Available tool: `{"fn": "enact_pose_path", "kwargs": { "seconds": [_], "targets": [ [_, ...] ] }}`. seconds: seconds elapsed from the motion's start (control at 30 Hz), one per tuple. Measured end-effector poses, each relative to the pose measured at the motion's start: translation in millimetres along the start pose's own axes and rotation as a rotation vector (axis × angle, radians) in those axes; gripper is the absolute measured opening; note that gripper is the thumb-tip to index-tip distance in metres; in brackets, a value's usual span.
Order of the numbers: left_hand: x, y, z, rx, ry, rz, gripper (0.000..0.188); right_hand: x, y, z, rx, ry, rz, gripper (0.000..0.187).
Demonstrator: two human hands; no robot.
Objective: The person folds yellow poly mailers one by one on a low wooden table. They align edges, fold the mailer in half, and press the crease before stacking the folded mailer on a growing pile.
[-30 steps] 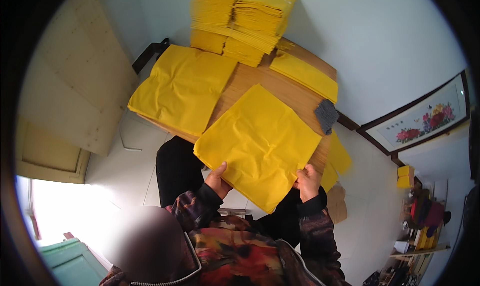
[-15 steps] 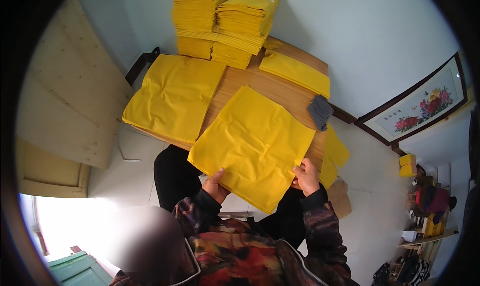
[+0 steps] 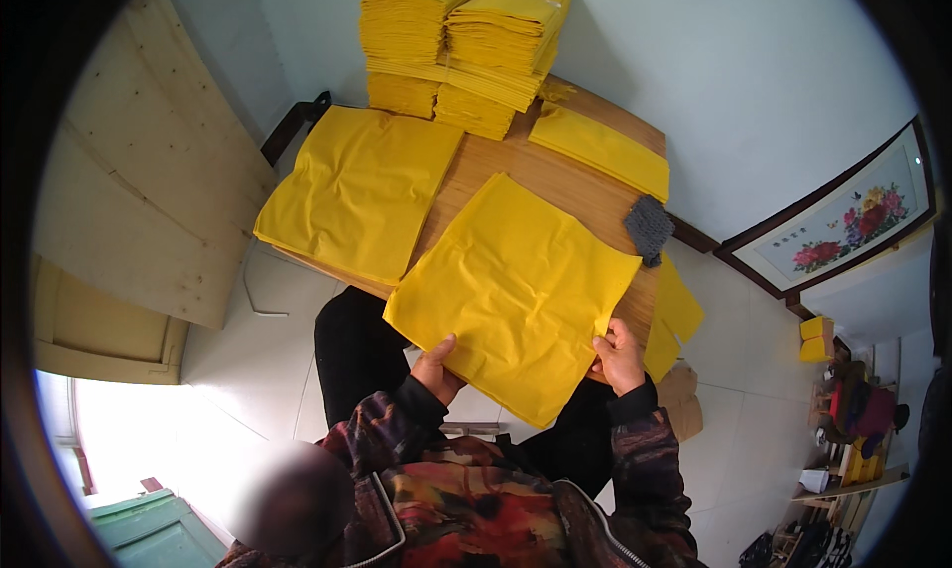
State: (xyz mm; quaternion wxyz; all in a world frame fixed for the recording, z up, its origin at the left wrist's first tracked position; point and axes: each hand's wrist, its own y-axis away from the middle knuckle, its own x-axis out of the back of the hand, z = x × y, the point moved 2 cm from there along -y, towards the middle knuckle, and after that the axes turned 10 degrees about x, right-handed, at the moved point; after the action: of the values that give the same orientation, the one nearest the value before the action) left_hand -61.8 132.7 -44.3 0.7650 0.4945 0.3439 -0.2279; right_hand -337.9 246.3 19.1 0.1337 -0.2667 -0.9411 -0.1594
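Observation:
A square, creased yellow sheet (image 3: 516,290), of thin cloth or paper, lies partly on the wooden table and juts over its front edge toward me. My left hand (image 3: 435,372) grips its near left edge, thumb on top and fingers hidden beneath. Near the right corner, my right hand (image 3: 620,356) pinches the edge between thumb and fingers. Whether I hold one layer or several, I cannot tell. To the left rests a flat pile of similar yellow sheets (image 3: 362,191), overhanging the front edge slightly.
Tall bundles of folded yellow sheets (image 3: 496,37) stand at the back of the table (image 3: 486,161). A folded yellow strip (image 3: 600,151) lies back right, with a grey knitted cloth (image 3: 649,229) nearer. More yellow pieces (image 3: 677,305) hang beyond the right edge. A wooden board (image 3: 149,161) leans left.
The whole view has shifted slightly, moving the scene a little to the right. Both hands keep their grip on the yellow sheet, which stays in nearly the same place on the table.

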Motion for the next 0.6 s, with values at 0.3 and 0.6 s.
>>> {"fn": "enact_pose_path", "kwargs": {
  "seconds": [0.3, 0.6],
  "targets": [
    [-2.7, 2.5, 0.3, -0.017, 0.01, 0.0, 0.057, -1.3, -3.0, -0.2, 0.02, -0.002, -0.03, 0.018],
    [0.3, -1.8, -1.8, -0.014, 0.021, 0.041, 0.049, 0.3, -2.4, -4.8, -0.051, 0.02, 0.005, 0.023]
  ]
}}
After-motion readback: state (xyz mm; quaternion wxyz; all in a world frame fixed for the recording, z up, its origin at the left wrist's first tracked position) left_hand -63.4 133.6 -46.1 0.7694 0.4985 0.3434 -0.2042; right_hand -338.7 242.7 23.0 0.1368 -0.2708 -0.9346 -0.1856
